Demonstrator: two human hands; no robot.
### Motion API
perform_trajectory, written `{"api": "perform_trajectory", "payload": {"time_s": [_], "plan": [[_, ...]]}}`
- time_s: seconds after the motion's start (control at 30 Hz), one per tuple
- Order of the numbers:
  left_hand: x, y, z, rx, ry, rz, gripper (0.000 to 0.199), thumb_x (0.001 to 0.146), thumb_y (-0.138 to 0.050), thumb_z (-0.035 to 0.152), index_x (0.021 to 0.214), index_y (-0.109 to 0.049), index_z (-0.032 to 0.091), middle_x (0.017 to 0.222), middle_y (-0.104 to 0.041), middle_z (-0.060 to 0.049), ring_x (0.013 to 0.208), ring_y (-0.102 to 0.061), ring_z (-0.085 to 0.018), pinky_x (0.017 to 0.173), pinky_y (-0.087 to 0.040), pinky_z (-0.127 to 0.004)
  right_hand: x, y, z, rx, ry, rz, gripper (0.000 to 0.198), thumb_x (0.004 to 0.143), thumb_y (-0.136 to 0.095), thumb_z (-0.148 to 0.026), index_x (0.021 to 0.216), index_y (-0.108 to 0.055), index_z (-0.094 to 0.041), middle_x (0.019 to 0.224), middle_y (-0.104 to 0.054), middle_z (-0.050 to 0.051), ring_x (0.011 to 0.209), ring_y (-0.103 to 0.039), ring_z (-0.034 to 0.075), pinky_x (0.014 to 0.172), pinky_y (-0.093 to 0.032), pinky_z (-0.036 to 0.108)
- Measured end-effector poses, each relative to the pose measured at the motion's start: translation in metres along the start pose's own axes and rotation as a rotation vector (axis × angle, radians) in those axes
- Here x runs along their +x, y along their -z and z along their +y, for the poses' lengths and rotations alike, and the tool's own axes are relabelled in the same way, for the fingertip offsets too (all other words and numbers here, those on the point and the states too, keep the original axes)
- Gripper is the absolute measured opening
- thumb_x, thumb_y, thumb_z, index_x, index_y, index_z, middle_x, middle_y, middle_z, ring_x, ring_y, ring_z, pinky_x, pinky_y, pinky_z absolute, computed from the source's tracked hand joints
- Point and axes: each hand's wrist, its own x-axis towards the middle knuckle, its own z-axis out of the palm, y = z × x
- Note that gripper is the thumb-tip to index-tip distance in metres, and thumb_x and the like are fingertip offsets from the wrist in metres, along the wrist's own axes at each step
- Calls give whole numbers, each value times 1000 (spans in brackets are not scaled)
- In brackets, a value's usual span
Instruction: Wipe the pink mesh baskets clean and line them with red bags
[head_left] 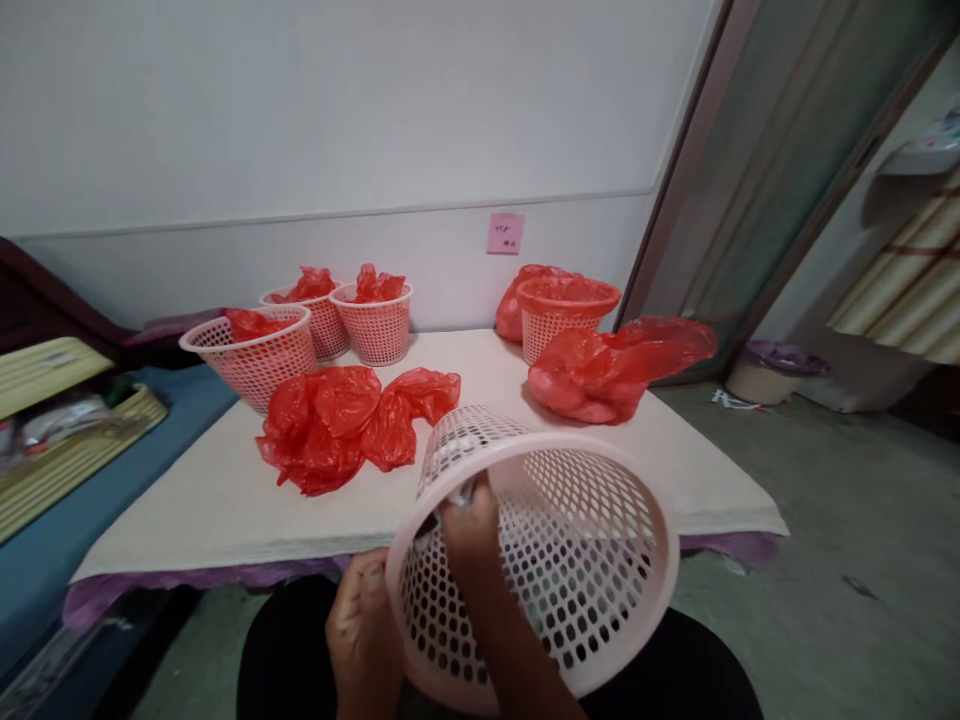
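A pale pink plastic mesh wastebasket (666,540) is tipped over my lap, its wide mouth turned toward me. At the left of its rim, my left hand (364,615) grips the edge with its fingers closed. My right hand (471,525) reaches inside against the far left wall, closed on a crumpled white cloth (463,492) that shows only in part. Just beyond the wastebasket, crumpled red plastic bags (326,425) lie on the white-covered table (225,510).
Pink baskets with red bags in them, one of them a tilted basket (262,365), stand at back left. On the right are a bag-lined basket (566,310) and a filled red bag (589,375). A pink note (505,233) is on the wall; a bin (772,372) stands on the floor.
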Motion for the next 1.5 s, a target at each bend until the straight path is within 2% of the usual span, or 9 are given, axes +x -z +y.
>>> {"api": "perform_trajectory", "payload": {"time_s": [0.17,0.3,0.57,0.7,0.83,1.03,1.13,1.27,1.5], "plan": [[6,6,-4,33,11,95,42,73,-59,59,74,-68,18,63,-67,-1,57,-57,-16,54,-50,-26,-30,9,12,-538,217,-360,34,61,-43,-6,90,-54,-18,93,-56,7,88,-52,21,81,-43,36],[8,10,-9,5,66,143,40,72,-61,59,74,-66,19,61,-65,1,53,-56,-15,50,-49,-26,-39,34,17,-939,209,-566,37,66,-45,-3,96,-58,-21,98,-57,6,90,-53,21,76,-42,32],[6,12,-11,27,66,105,41,70,-62,59,68,-63,18,54,-62,1,50,-54,-15,47,-47,-25,-17,67,37,-1416,76,-438,25,85,-46,-12,101,-63,-21,98,-61,11,88,-59,24,74,-43,34],[4,8,-4,85,56,87,42,71,-60,59,68,-65,17,56,-62,0,51,-54,-15,47,-46,-24,7,69,48,-1430,-46,-338,36,81,-46,-10,112,-62,-19,105,-62,13,90,-61,25,74,-45,34],[5,7,-4,84,35,58,41,70,-61,58,65,-65,17,56,-62,0,52,-54,-15,48,-45,-24,18,63,44,-1068,-155,-329,53,73,-49,-7,125,-56,-18,110,-65,12,97,-62,25,85,-45,35],[6,6,-6,53,60,91,47,72,-59,64,67,-63,17,55,-61,1,50,-52,-14,46,-45,-24,-36,43,-8,-468,-22,-506,38,72,-49,-13,107,-62,-23,101,-67,3,93,-60,19,84,-46,29],[4,6,0,-21,95,52,46,70,-62,64,68,-60,18,51,-57,2,45,-48,-12,40,-40,-22,-72,40,-22,-597,77,-647,58,57,-51,-7,112,-60,-23,111,-61,7,101,-57,22,85,-45,31],[5,6,2,-56,84,57,44,72,-62,62,66,-57,19,49,-55,3,44,-46,-12,41,-41,-22,-77,58,-12,-1001,54,-784,43,65,-53,-8,104,-65,-23,105,-61,11,96,-58,27,78,-45,35],[7,9,-7,45,72,80,38,74,-62,56,68,-62,19,56,-60,2,52,-52,-14,48,-46,-24,-14,107,-12,-1440,25,-402,42,79,-40,-3,109,-64,-21,104,-62,13,92,-59,25,74,-41,32]]}}
